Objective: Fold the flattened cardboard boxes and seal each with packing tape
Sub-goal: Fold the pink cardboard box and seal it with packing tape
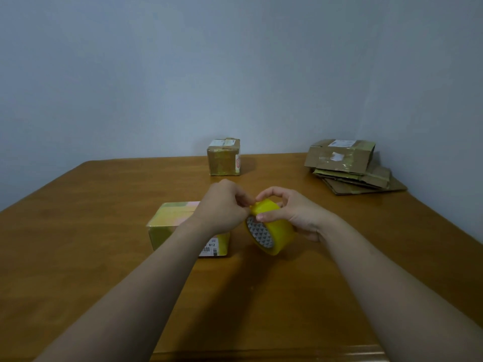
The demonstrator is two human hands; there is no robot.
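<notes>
Both grips on the tape roll, mid-counter.

My right grip [292, 214] holds the yellow tape roll [278, 231], thumb on the near side of its band and fingers arched over the top. The roll is tilted, its patterned core facing near-left. My left grip [222, 205] pinches at the roll's upper edge, fingertips closed tight on the band; whether a loose end is caught I cannot tell. The roll appears clear of the counter [91, 244], just right of a taped box [167, 220], which my left wrist partly hides. A second closed box [224, 159] stands farther back, centre, near the wall [156, 74]. The flattened cardboard boxes [347, 165] lie stacked at the far right corner, well apart from the roll.
</notes>
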